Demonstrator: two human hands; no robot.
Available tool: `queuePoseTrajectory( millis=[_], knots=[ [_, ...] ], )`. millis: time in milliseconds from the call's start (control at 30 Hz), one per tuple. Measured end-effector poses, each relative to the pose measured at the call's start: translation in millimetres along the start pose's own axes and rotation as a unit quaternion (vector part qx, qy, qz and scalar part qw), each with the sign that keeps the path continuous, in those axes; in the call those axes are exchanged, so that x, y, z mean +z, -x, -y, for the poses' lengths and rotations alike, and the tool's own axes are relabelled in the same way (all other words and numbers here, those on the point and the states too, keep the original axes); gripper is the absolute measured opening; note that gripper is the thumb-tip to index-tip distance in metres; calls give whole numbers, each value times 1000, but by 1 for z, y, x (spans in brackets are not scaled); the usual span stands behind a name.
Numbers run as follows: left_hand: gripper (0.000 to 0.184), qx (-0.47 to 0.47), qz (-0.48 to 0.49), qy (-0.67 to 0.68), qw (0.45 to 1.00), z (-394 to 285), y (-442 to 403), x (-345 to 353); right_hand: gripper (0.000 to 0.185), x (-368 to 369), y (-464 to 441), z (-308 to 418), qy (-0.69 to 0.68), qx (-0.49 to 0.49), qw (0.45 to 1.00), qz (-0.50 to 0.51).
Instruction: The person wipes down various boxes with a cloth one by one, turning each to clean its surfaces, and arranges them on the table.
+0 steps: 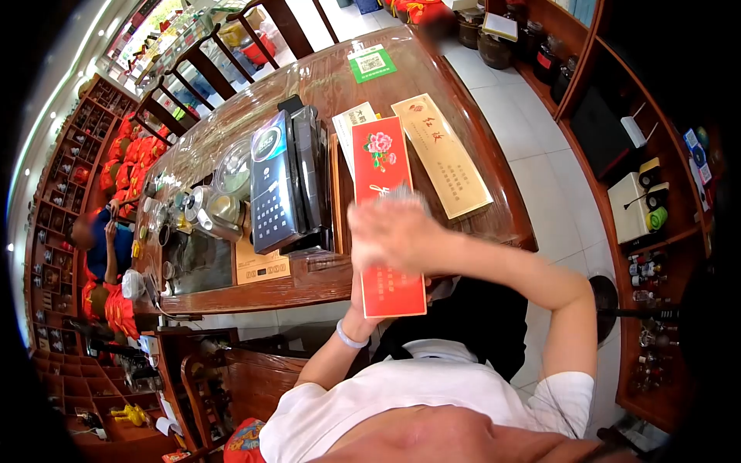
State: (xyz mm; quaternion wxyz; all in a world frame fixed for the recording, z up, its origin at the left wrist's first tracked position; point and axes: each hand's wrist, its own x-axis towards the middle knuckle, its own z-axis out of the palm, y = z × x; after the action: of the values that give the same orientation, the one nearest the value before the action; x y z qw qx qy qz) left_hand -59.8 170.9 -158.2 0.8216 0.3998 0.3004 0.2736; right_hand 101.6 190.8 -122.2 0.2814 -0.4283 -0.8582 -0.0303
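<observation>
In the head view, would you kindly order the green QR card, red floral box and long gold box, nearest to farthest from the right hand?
1. Red floral box, beneath the right hand.
2. Long gold box, ahead and right.
3. Green QR card, farther ahead.

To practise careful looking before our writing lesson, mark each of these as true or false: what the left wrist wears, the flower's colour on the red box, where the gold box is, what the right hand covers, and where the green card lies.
1. The left wrist wears a bangle. True.
2. The flower on the red box is yellow. False: it is pink.
3. The gold box stands on a shelf. False: it lies on the table.
4. The right hand covers part of the red box's front. True.
5. The green card lies beneath the gold box. False: it lies apart from it, farther up the table.
</observation>
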Motion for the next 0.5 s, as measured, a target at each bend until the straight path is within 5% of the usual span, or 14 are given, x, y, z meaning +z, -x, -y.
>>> queuePoseTrajectory(
  millis=[67,100,200,300,500],
  knots=[
    [88,-108,194,335,916,-8,-4,0,39,-23,-34,-39,40,36,993,105],
    [94,-126,163,372,905,-6,-5,0,41,-29,-50,-55,39,82,988,127],
    [92,-124,155,358,912,-9,-4,4,49,3,-83,-135,47,243,967,61],
    [92,-116,155,348,917,-9,-3,6,63,4,-87,-135,85,257,955,119],
    [88,-110,155,350,917,-5,-1,4,62,-3,-47,-68,68,172,975,120]
  ],
)
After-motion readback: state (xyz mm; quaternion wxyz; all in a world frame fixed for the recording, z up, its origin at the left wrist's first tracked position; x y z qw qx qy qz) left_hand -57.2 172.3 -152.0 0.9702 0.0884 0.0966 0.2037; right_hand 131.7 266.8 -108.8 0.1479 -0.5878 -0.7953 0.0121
